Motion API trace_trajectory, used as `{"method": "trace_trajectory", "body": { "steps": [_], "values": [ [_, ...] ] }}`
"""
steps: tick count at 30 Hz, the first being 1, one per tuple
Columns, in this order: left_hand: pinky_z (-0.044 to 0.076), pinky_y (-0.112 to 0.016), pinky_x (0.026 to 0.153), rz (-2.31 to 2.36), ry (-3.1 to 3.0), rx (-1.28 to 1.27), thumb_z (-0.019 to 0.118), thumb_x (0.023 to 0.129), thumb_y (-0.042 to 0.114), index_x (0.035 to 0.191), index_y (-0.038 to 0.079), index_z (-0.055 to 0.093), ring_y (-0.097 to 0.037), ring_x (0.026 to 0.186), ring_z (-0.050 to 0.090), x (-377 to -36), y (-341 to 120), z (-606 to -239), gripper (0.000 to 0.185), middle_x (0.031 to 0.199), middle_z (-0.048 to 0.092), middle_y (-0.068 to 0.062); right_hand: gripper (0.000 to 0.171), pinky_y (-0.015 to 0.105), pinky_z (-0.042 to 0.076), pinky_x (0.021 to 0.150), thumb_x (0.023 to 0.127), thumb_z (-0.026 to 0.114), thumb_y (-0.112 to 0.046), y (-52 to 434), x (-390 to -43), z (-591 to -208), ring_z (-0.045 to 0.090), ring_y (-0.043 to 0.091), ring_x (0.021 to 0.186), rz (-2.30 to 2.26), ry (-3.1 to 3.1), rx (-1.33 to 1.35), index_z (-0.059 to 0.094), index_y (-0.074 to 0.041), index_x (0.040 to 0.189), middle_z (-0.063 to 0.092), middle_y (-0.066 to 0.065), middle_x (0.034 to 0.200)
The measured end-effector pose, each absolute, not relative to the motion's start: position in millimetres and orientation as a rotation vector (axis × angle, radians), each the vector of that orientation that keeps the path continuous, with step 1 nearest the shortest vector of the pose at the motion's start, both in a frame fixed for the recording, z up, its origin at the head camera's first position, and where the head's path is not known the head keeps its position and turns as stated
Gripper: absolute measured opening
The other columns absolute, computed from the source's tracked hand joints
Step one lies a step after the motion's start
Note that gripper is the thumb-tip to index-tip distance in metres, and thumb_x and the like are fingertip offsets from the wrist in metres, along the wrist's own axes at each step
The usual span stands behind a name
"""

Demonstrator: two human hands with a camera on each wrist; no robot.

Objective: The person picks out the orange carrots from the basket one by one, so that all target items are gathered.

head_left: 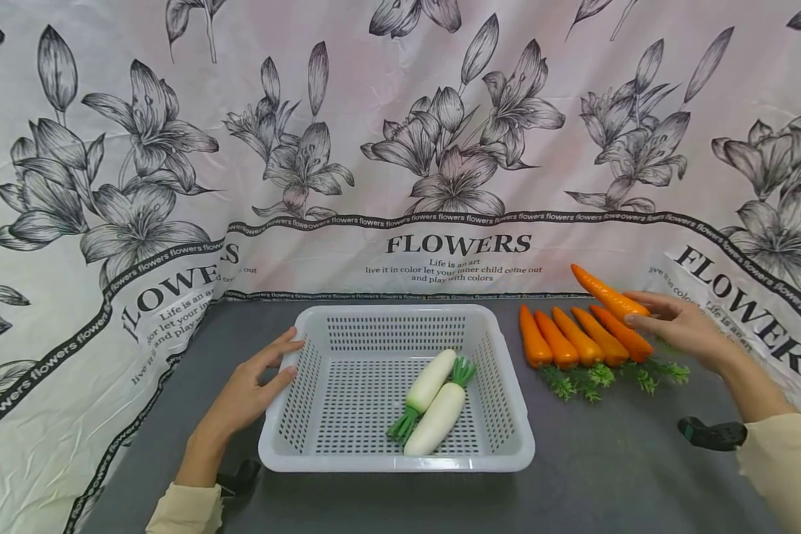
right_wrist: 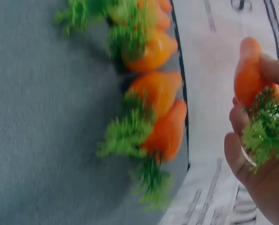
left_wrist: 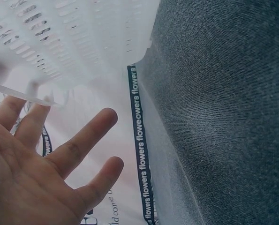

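My right hand [head_left: 681,326] pinches an orange carrot [head_left: 604,289] between thumb and fingers, raised over the right end of a row of carrots [head_left: 577,340]. Its tip points up and left; the right wrist view shows its leafy green top [right_wrist: 268,129] by the palm. My left hand [head_left: 250,386] is at the left rim of a white plastic basket [head_left: 397,463], with fingertips touching the rim. In the left wrist view that hand's fingers [left_wrist: 85,143] are spread and fairly straight. Two white radishes [head_left: 435,423] with green stubs lie side by side in the basket's right half.
The carrots lie close together on the dark grey table [head_left: 594,460], right of the basket, their green tops [head_left: 601,376] toward me. A white cloth [head_left: 460,259] printed with flowers and lettering hangs behind the table and along both sides.
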State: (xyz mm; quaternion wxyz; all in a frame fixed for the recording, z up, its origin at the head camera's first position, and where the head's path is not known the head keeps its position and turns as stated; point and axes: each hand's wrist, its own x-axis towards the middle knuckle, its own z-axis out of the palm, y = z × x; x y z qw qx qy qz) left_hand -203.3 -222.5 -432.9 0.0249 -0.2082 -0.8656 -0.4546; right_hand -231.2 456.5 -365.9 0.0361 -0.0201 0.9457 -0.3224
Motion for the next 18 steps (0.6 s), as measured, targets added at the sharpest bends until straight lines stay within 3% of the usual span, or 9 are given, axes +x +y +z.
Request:
{"method": "trace_trajectory", "body": {
  "steps": [4,7,11,18],
  "values": [
    [0.055,-0.026,0.063,-1.388,-2.679,-0.639,0.057,0.097,0.027,0.142,0.027,0.047,-0.016,0.106,0.057,-203.8,-223.1,-434.4,0.046,0.161,0.024,0.004,0.074,0.032,0.048,0.067,0.095,0.054,-0.049,480.5,-231.0,-372.3,0.059,-0.001,0.080,-0.917,2.932,0.036,0.030,-0.008,0.151,0.050,0.032,0.131],
    [0.055,-0.026,0.063,-1.382,-2.680,-0.635,0.057,0.097,0.027,0.142,0.026,0.047,-0.019,0.107,0.057,-204.1,-223.3,-435.4,0.046,0.161,0.024,0.004,0.078,0.038,0.048,0.068,0.095,0.052,-0.051,495.4,-230.4,-378.6,0.062,0.023,0.091,-0.884,2.924,0.085,0.028,-0.001,0.150,0.044,0.038,0.132],
    [0.055,-0.026,0.064,-1.383,-2.686,-0.622,0.057,0.097,0.029,0.142,0.025,0.047,-0.022,0.106,0.058,-204.3,-222.8,-436.5,0.046,0.160,0.025,0.007,0.080,0.046,0.048,0.069,0.095,0.051,-0.052,508.8,-228.8,-392.0,0.048,0.052,0.107,-0.808,2.963,0.147,0.028,0.003,0.147,0.039,0.044,0.132],
    [0.056,-0.027,0.061,-1.414,-2.672,-0.626,0.057,0.097,0.029,0.141,0.025,0.048,-0.025,0.107,0.058,-204.3,-222.2,-437.3,0.046,0.160,0.025,0.007,0.071,0.052,0.045,0.069,0.097,0.051,-0.045,516.3,-227.7,-413.7,0.047,0.057,0.103,-0.661,3.101,0.183,0.038,0.009,0.141,0.043,0.046,0.125]
  ]
}}
